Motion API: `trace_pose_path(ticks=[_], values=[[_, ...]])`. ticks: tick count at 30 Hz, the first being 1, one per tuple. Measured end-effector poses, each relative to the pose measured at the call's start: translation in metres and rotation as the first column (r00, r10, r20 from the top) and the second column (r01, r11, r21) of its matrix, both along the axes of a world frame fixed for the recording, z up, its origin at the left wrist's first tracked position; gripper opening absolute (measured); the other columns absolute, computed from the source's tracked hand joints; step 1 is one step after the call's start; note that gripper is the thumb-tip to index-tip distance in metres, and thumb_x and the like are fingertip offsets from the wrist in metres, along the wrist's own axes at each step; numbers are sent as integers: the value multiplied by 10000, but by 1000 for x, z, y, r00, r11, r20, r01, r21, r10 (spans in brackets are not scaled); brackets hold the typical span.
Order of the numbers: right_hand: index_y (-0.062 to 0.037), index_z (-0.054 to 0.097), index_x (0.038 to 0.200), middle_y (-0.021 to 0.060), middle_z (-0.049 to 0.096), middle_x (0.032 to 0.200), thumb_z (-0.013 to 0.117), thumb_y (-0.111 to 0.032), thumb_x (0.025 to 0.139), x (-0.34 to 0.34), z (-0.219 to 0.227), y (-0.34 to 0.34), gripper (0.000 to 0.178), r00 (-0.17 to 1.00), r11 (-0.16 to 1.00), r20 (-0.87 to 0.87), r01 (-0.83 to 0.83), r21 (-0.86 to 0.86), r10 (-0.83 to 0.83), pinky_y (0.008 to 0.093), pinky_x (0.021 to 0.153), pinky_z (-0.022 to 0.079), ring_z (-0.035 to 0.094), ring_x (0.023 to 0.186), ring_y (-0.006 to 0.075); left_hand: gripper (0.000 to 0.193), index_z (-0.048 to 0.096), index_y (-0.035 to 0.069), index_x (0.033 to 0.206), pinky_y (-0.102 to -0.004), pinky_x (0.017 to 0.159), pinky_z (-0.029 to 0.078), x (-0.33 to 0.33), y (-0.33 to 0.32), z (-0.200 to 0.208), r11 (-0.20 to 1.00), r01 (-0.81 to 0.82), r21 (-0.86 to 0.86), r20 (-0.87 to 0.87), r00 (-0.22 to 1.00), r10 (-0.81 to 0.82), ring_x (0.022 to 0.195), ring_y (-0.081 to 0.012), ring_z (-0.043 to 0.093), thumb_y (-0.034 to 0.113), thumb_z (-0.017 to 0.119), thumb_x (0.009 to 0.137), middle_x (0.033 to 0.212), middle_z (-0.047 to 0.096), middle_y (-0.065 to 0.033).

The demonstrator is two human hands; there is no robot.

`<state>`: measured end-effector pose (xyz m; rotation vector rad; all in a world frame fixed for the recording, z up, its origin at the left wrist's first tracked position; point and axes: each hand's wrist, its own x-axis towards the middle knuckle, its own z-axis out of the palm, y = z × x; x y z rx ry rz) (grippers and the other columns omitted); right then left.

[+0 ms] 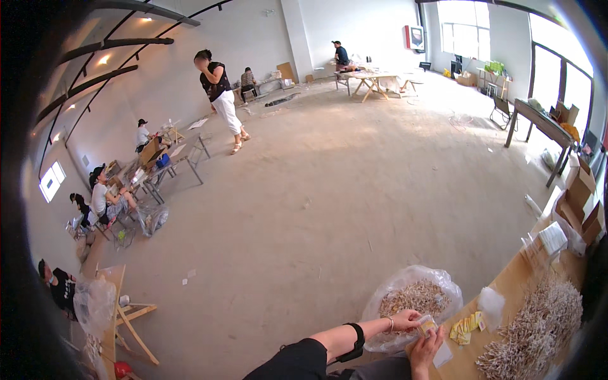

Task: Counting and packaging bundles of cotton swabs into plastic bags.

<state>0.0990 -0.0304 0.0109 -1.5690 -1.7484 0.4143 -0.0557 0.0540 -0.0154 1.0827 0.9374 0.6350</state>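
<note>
Grip of left hand [408, 319] and right hand [425, 348] clamped on small packet [428, 325], whitish, partly yellow

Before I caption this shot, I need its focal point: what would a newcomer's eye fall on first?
Probably the big heap of thin pale pieces on the tan table at lower right, with an open plastic bag of similar-looking pieces to its left. Next, the left hand and right hand near that bag, holding a small packet. Farther off, a standing person in white trousers, upper left of centre.
</note>
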Motion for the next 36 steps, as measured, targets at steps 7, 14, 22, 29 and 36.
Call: trace_pose_path(ticks=[7, 14, 22, 29, 36], values=[[33, 478, 1068, 284, 356, 1298, 524, -15, 798, -2, 11, -6, 278, 999, 1000, 45, 10, 21, -11, 495, 1022, 270, 324, 1213, 457, 302, 546, 15, 1117, -225, 513, 439, -1, -5, -7, 1000, -20, -19, 127, 992, 23, 596, -75, 521, 74, 602, 827, 787, 604, -21], [32, 480, 1064, 298, 359, 1288, 519, -21, 781, 0, 5, -7, 291, 996, 998, 89, 3, 58, -8, 508, 1024, 266, 323, 1212, 465, 400, 514, 15, 1187, -237, 539, 475, -1, 0, -32, 999, -30, -41, 160, 986, 37, 641, -85, 556, 100, 642, 818, 822, 621, -32], [35, 462, 1084, 291, 349, 1297, 525, -14, 754, -2, 1, -2, 339, 992, 999, 123, 15, 36, -19, 506, 1037, 255, 309, 1226, 461, 435, 595, 90, 1048, -253, 474, 440, 24, 24, -26, 991, -122, 51, -207, 970, 130, 619, -102, 555, 473, 454, 899, 747, 605, -41], [63, 252, 1322, 270, 229, 1397, 474, -139, 788, -13, -4, 19, 613, 942, 990, -305, 136, -31, -139, 450, 1081, 167, 207, 1312, 398, 472, 620, 33, 890, -365, 672, 468, 44, 22, -20, 964, -17, 265, -332, 937, 108, 756, -217, 604, 444, 388, 920, 824, 633, -138], [29, 201, 1361, 277, 178, 1415, 478, -161, 821, -19, -3, 15, 636, 896, 999, -442, 38, -32, -48, 469, 1069, 187, 259, 1282, 408, 414, 597, 14, 884, -340, 708, 442, 41, 9, -20, 951, -13, 308, -289, 952, 106, 752, -188, 565, 383, 414, 925, 793, 618, -125]])
